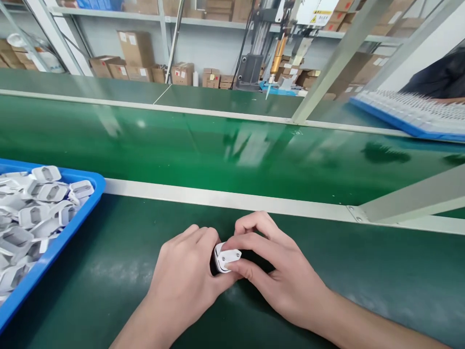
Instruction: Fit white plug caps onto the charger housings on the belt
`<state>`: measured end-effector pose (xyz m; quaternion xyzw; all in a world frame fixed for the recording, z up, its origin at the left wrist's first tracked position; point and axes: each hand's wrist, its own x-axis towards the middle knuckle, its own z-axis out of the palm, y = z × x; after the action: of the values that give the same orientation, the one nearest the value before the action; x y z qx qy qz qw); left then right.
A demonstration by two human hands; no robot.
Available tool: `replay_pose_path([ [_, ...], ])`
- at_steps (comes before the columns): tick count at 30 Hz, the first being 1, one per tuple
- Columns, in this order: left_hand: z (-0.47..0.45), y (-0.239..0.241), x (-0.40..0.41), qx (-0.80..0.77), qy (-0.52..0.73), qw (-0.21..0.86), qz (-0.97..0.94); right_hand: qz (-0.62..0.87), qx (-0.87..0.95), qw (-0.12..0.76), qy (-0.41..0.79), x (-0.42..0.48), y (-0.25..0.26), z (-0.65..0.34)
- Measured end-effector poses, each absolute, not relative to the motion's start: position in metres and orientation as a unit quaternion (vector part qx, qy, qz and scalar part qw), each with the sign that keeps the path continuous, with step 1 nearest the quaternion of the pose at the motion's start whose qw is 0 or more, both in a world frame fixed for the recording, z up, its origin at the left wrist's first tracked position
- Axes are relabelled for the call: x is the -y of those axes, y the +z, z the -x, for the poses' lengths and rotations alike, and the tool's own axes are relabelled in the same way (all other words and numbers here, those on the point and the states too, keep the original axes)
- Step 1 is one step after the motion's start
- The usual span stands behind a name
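Both my hands meet over the dark green work surface point(109, 271) near its front. Between them sits a small white plastic part point(225, 257) with a dark piece behind it. My left hand point(185, 276) is curled with its fingers closed against the part's left side. My right hand point(276, 271) pinches the part from the right, thumb below and fingers bent over the top. The part's underside is hidden by my fingers.
A blue tray point(61, 237) at the left holds several white plastic shells point(32, 213). Beyond a pale rail point(225, 198) runs a glossy green conveyor belt point(218, 150). Another blue tray point(410, 114) lies far right, shelves with cardboard boxes point(134, 48) behind.
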<state>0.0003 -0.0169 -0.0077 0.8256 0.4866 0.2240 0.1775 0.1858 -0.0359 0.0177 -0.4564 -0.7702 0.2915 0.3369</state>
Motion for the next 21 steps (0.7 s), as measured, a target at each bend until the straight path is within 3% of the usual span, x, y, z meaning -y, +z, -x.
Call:
replay_pose_path([
  [12,-0.001,-0.009,0.015,-0.477,0.257,0.167,-0.824,0.483,0.75,0.331,0.306,0.032,0.02,-0.183],
  [21,0.0,-0.002,0.014,-0.492,0.188,0.221,-0.821,0.517,0.738,0.309,0.302,0.038,0.025,-0.175],
])
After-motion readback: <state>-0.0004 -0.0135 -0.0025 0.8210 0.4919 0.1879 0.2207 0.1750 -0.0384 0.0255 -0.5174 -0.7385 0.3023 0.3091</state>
